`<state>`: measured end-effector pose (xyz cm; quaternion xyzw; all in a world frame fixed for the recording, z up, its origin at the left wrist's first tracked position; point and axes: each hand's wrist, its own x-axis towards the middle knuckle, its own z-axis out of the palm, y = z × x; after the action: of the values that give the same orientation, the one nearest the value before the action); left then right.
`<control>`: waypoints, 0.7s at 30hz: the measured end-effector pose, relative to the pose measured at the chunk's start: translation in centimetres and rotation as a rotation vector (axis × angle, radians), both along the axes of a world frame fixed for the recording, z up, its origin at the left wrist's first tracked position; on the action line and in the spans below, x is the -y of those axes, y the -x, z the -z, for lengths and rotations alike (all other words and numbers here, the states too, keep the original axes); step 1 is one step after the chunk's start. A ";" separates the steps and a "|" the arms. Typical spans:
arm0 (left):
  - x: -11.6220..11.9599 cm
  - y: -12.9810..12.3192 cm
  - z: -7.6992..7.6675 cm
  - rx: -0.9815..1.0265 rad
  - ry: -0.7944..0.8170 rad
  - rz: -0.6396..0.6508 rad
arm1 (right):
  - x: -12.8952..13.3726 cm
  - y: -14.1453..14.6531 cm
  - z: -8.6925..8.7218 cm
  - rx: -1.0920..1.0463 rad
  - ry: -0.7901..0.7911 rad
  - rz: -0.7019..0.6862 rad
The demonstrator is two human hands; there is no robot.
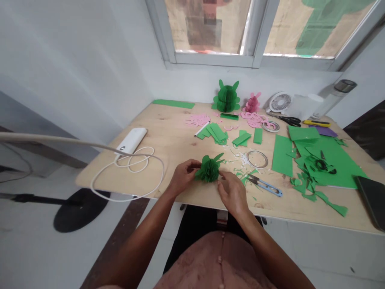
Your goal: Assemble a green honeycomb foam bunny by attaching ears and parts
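Note:
A small green folded-paper figure [209,169] with a fanned round body and ear-like strips sits near the table's front edge. My left hand [185,174] pinches its left side between thumb and fingers. On its other side, my right hand [234,192] has curled fingers touching the paper's right edge. Just right of that hand lie blue-handled thread snips [266,185] among green paper scraps. A ring of tape [257,159] rests behind them, beside small white bits.
Finished-looking green [227,98] and pink paper figures [252,103] stand by the wall, near a white fan [280,102]. Green sheets [333,160], scissors and a phone [370,200] occupy the right. A white power bank [131,140] with a looping cable lies left.

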<state>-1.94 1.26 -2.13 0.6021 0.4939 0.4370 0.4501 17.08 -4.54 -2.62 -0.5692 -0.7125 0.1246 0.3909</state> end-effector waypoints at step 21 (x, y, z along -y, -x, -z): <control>-0.6 1.1 0.0 0.047 -0.011 0.066 | 1.0 0.5 0.4 -0.014 -0.011 -0.019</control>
<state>-3.00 1.85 -2.12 0.6101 0.4604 0.4386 0.4726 16.54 -5.54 -3.05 -0.5596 -0.7157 0.1283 0.3978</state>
